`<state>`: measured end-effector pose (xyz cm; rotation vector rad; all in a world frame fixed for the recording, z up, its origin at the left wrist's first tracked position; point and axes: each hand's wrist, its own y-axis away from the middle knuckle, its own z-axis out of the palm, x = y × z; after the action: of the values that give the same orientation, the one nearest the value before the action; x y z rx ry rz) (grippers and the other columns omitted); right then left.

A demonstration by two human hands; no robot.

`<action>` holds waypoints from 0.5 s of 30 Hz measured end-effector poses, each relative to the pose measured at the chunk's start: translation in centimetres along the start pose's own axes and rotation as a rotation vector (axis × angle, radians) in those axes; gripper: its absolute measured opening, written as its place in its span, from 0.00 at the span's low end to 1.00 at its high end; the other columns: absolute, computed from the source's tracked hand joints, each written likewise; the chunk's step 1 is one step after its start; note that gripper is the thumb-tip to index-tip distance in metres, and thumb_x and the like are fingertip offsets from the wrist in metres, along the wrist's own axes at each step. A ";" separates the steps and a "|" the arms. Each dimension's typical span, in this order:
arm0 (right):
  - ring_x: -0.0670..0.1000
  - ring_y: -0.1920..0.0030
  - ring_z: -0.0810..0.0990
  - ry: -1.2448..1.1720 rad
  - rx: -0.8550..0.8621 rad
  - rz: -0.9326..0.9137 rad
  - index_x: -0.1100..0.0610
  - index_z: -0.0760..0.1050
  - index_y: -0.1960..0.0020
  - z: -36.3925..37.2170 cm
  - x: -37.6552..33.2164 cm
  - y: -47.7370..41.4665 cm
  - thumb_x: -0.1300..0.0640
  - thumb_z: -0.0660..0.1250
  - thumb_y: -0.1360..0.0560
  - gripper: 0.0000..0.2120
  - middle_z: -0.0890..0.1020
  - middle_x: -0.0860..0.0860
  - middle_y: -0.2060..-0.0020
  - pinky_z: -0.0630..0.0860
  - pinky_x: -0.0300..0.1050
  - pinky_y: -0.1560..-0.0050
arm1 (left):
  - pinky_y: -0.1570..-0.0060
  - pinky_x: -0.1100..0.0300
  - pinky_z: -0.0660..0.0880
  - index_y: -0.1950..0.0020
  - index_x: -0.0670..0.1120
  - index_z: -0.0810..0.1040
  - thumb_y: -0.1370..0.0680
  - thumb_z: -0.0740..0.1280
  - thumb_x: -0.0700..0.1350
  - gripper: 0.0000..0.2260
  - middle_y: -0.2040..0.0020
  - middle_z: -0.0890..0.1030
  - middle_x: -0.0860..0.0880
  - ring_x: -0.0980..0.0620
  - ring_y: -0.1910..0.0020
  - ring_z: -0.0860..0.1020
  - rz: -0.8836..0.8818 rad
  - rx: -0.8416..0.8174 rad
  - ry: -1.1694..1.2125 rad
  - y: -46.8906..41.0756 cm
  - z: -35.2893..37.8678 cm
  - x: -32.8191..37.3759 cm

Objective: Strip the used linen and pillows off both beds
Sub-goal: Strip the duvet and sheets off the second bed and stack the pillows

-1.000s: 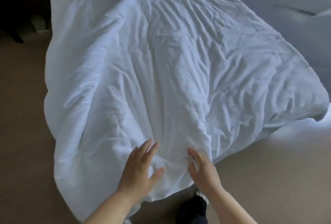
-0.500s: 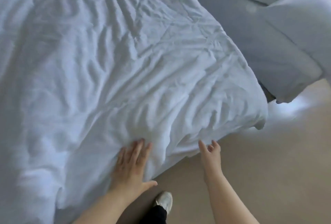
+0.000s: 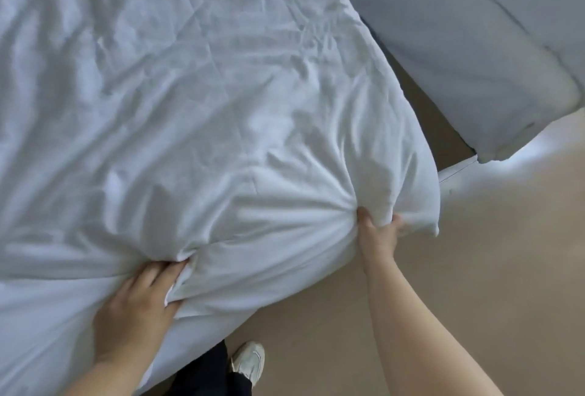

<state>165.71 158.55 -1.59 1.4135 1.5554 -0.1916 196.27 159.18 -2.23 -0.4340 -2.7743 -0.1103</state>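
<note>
A crumpled white duvet covers the near bed and fills most of the head view. My left hand grips a bunch of the duvet at its foot edge, the fingers dug into a fold. My right hand clutches the duvet near its right foot corner, with the cloth puckered around the fingers. A second bed with white linen lies at the upper right, apart from the first.
Beige carpet runs along the foot of both beds and into the narrow gap between them. My white shoe and dark trouser leg stand on the floor just below the duvet's edge.
Both hands have gone from flat and open near the duvet's foot edge to gripping bunches of it. The view has shifted right and closer to the corner.
</note>
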 end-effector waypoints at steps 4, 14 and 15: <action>0.55 0.56 0.71 0.144 0.017 -0.165 0.57 0.62 0.50 -1.2 -1.6 0.2 0.61 0.61 0.24 0.07 0.71 0.50 0.65 0.64 0.43 0.56 | 0.77 0.59 0.71 0.50 0.54 0.70 0.55 0.81 0.36 0.38 0.65 0.83 0.44 0.40 0.73 0.80 -0.116 -0.153 0.074 -2.2 -1.5 -0.4; 0.33 0.71 0.69 -0.063 0.137 -0.776 0.47 0.58 0.66 -6.8 -15.2 2.6 0.69 0.61 0.31 0.19 0.65 0.43 0.70 0.65 0.24 0.69 | 0.68 0.60 0.64 0.64 0.48 0.69 0.39 0.58 0.51 0.09 0.71 0.72 0.48 0.49 0.63 0.68 0.328 0.295 0.217 -5.6 -8.7 13.0; 0.31 0.72 0.68 -0.075 0.177 -0.865 0.46 0.58 0.65 -8.6 -15.6 2.1 0.68 0.61 0.32 0.19 0.64 0.42 0.71 0.64 0.24 0.68 | 0.68 0.60 0.64 0.64 0.50 0.67 0.38 0.59 0.52 0.08 0.75 0.71 0.49 0.49 0.63 0.68 0.354 0.301 0.192 -5.5 -8.3 13.5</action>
<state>160.20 154.55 15.04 0.7576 2.0330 -0.9009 184.99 156.78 9.94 -0.7761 -2.4291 0.3268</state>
